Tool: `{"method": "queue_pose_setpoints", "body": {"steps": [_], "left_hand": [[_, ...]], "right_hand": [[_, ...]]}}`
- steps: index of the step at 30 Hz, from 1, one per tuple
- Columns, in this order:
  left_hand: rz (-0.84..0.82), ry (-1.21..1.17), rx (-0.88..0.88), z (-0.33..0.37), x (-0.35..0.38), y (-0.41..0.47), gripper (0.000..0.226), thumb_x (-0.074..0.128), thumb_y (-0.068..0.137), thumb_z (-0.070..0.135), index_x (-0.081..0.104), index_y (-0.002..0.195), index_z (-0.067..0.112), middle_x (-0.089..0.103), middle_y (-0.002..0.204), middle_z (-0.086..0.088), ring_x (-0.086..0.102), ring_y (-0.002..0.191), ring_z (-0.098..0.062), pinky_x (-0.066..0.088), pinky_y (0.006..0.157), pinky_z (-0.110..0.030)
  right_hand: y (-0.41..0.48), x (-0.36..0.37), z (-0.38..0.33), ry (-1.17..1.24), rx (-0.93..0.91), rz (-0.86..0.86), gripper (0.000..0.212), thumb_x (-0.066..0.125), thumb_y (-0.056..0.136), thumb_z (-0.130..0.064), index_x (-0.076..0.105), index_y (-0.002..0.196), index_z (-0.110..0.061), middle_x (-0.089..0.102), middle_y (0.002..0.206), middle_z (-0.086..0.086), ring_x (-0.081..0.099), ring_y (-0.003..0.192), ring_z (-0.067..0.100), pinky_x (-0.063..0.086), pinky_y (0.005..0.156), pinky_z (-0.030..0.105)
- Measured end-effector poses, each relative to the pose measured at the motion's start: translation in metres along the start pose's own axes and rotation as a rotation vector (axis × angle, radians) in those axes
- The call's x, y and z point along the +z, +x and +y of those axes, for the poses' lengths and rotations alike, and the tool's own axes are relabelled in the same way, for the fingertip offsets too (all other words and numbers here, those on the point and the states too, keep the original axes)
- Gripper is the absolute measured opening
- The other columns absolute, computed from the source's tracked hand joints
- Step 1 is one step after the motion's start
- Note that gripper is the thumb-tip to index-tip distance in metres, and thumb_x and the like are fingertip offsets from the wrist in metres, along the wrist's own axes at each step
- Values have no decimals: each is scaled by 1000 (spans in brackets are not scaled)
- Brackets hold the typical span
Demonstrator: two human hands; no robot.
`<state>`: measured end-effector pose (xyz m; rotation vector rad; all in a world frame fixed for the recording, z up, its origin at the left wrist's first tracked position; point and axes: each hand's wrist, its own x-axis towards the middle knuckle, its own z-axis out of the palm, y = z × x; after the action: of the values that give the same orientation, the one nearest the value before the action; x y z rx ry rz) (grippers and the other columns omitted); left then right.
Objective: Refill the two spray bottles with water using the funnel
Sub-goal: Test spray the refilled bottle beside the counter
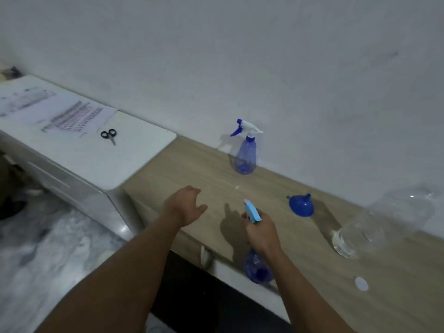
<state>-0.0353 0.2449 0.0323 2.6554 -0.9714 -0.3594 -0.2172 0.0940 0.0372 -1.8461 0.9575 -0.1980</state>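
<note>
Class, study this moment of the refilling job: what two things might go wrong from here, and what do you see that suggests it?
1. The right hand grips one spray bottle at the counter front edge; a slip could send it to the floor.
2. The funnel lies on its side on the counter; it may roll when reached for.
</note>
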Motion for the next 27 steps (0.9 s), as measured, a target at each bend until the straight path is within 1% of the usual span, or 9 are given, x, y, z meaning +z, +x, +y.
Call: {"method": "queue_pose_setpoints", "body": {"steps": [4, 7, 11, 13, 16, 19, 22, 24, 27], "left_hand": [[18, 39, -33, -14, -17, -11, 69, 59, 97, 48, 42, 151, 8, 46, 153, -13, 39, 144, -26, 32, 115, -33], [33, 40, -44, -15, -24, -18, 68, 61, 96, 46, 43, 149, 7, 49, 150, -14, 43, 140, -28, 35, 112, -34], [66, 28, -60, -13, -28, -25, 67, 63, 94, 45, 48, 147, 8, 53, 146, -13, 47, 137, -28, 39, 110, -35], [72, 27, -67, -12, -29, -28, 66, 63, 94, 45, 49, 146, 8, 54, 145, -14, 48, 136, -28, 39, 110, -35], [78, 27, -71, -10, -29, -32, 65, 63, 94, 45, 49, 146, 8, 55, 143, -13, 48, 135, -28, 40, 109, -36], [77, 27, -76, -10, -28, -35, 66, 63, 93, 44, 49, 146, 8, 56, 143, -13, 48, 136, -28, 40, 109, -36], [77, 32, -75, -10, -29, -35, 65, 63, 93, 44, 50, 146, 8, 55, 143, -14, 48, 135, -29, 40, 109, -37], [80, 27, -77, -10, -30, -34, 65, 63, 94, 44, 50, 146, 8, 56, 143, -14, 48, 135, -28, 40, 109, -37], [83, 22, -84, -9, -31, -34, 63, 63, 94, 43, 50, 145, 9, 57, 141, -13, 49, 134, -28, 41, 108, -36]], "right_hand": [[-16, 8, -11, -77, 32, -85, 27, 59, 89, -37, 62, 72, -17, 67, 66, 4, 58, 55, 23, 57, 65, 46], [-25, 9, -18, -100, 31, -91, 41, 62, 85, -54, 68, 73, -15, 73, 72, 8, 65, 60, 27, 59, 67, 44], [-35, 5, -22, -160, 56, -73, 65, 55, 64, -75, 67, 87, -15, 74, 79, 8, 72, 71, 30, 62, 72, 45], [-41, 2, -23, -165, 47, -73, 64, 56, 65, -75, 67, 86, -15, 74, 78, 7, 71, 67, 29, 62, 69, 43], [-48, -2, -24, -131, 8, -78, 50, 62, 80, -65, 69, 76, -16, 73, 72, 5, 68, 58, 25, 61, 64, 40], [-52, -4, -23, -97, -13, -88, 46, 61, 88, -58, 69, 80, -14, 75, 76, 8, 64, 55, 23, 59, 65, 43], [-53, -6, -26, -82, -3, -58, 57, 59, 85, -63, 67, 81, -6, 74, 76, 12, 60, 54, 21, 59, 67, 47], [-53, -7, -27, -104, 21, -24, 59, 59, 81, -69, 62, 79, -10, 70, 70, 8, 65, 58, 20, 60, 69, 49], [-58, -10, -27, -160, 33, 3, 53, 60, 80, -71, 57, 82, -19, 72, 75, 5, 71, 67, 28, 61, 74, 48]]}}
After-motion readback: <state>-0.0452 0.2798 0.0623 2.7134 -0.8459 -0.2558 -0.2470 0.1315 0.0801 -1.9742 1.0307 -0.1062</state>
